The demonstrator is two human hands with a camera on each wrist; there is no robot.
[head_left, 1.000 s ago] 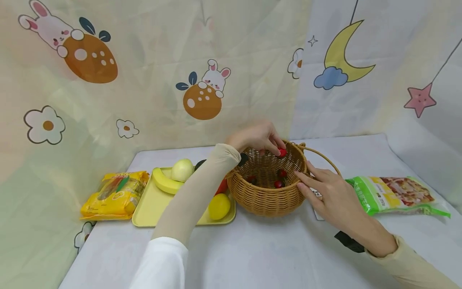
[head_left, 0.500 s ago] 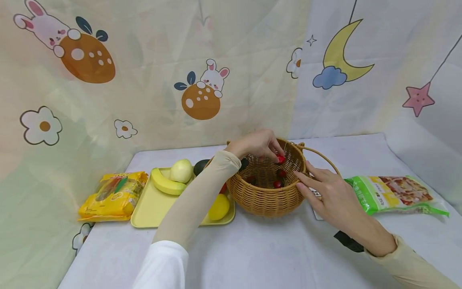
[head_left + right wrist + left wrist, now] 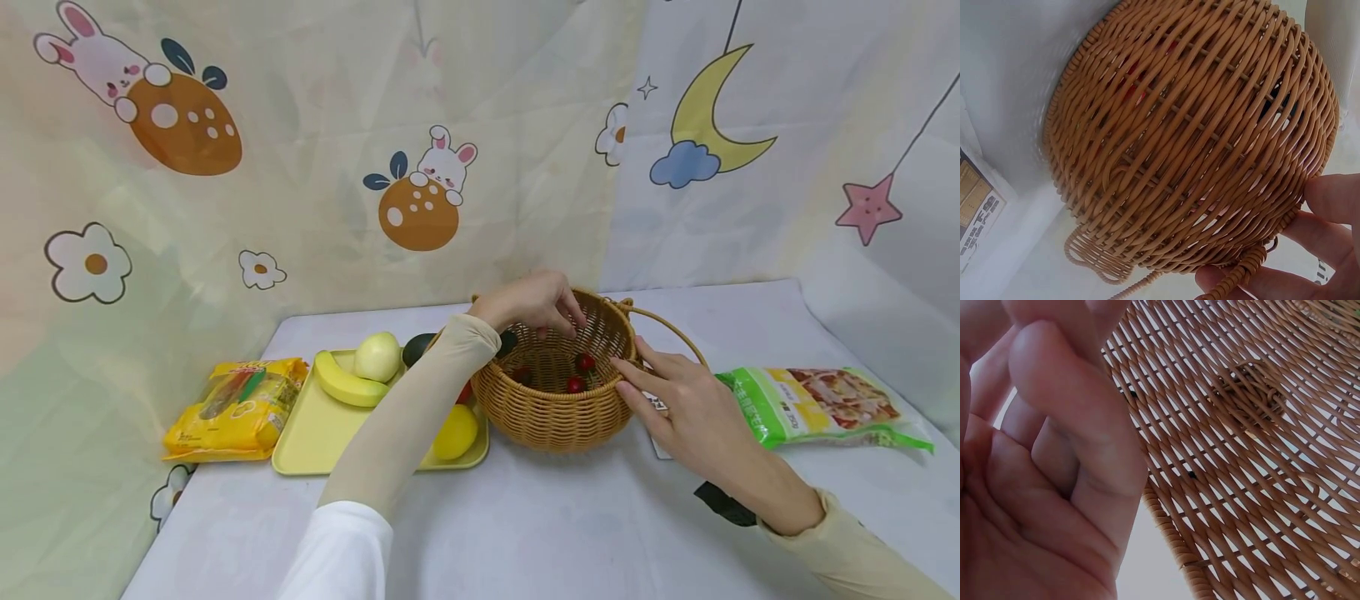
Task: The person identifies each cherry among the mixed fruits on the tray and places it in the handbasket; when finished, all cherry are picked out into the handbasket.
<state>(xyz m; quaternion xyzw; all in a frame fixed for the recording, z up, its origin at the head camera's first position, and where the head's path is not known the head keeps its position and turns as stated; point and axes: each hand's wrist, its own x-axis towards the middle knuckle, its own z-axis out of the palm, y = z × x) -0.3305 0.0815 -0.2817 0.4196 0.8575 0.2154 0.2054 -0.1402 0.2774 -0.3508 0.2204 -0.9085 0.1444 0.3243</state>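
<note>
A brown wicker basket point(image 3: 555, 421) stands on the white-covered table, with red cherries point(image 3: 585, 362) lying inside. My left hand point(image 3: 534, 302) hangs over the basket's mouth, its fingers loosely bent with nothing visible between them. In the left wrist view, bent fingers show beside the woven wall. At the right side my right hand point(image 3: 686, 404) holds the basket's rim near the base of its handle point(image 3: 671, 321). The right wrist view shows the thumb point(image 3: 1335, 197) at the rim and other fingers around the handle's end. Part of the basket's left side is hidden by the left arm.
Left of the basket, a yellow tray point(image 3: 307, 450) bears a banana point(image 3: 345, 383), a pale round fruit point(image 3: 377, 357), a dark fruit point(image 3: 416, 348) and a yellow fruit point(image 3: 455, 432). A yellow food bag point(image 3: 236, 408) lies far left, a green-edged food bag point(image 3: 825, 406) right.
My left hand lowered into the basket with a red cherry, then let it go; it no longer shows between the fingers. The cherries inside have shifted slightly. My right hand stays on the rim.
</note>
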